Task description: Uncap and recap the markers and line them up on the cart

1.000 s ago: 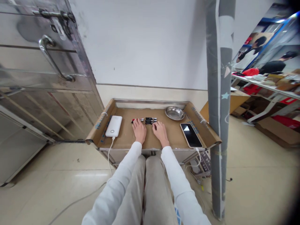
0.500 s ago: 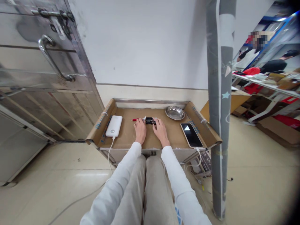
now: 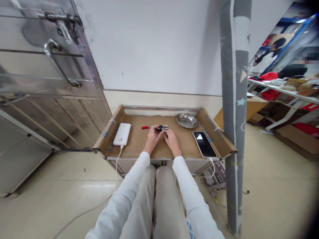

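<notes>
A small metal cart lined with brown cardboard [image 3: 134, 146] stands in front of me. Several black marker pens [image 3: 162, 127] lie in its middle, and a red pen [image 3: 146, 127] lies just to their left. My left hand [image 3: 153, 137] and my right hand [image 3: 169, 138] meet over the black pens, fingers curled and pinching one of them between both hands. My white sleeves and light trousers fill the lower view.
A white power bank [image 3: 122, 134] with a cable lies at the left of the cart. A steel bowl [image 3: 186, 120] sits at the back right, a phone [image 3: 204, 143] at the right. A grey padded pillar [image 3: 233, 99] stands to the right, a metal door [image 3: 50, 76] to the left.
Both hands have drawn together from lying apart on the cardboard and closed on a black pen. The red pen, earlier under my left fingertips, now lies uncovered.
</notes>
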Available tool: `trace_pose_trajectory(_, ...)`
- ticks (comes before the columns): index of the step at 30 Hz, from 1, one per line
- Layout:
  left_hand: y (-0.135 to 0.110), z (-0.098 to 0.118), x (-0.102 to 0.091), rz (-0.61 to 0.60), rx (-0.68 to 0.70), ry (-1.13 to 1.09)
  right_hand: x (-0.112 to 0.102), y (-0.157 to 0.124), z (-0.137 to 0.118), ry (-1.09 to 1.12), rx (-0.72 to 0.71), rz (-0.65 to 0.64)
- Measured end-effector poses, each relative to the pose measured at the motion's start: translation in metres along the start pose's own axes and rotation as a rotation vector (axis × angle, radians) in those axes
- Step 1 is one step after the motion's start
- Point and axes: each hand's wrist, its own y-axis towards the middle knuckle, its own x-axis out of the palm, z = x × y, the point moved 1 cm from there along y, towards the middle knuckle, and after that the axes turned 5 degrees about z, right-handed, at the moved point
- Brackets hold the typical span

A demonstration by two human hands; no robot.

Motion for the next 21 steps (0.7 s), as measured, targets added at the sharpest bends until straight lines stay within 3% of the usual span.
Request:
trace_pose_trajectory(12, 0.002, 0.004, -0.006, 0.049, -0.075, -0.034, 0.005, 0.000, 0.008, 0.142, 0.015, 0.005)
trace_pose_trajectory(21, 0.003, 0.005, -0.012, 0.185, -0.159, -0.048, 0.007, 0.001, 0.011, 0.108, 0.074, 0.088)
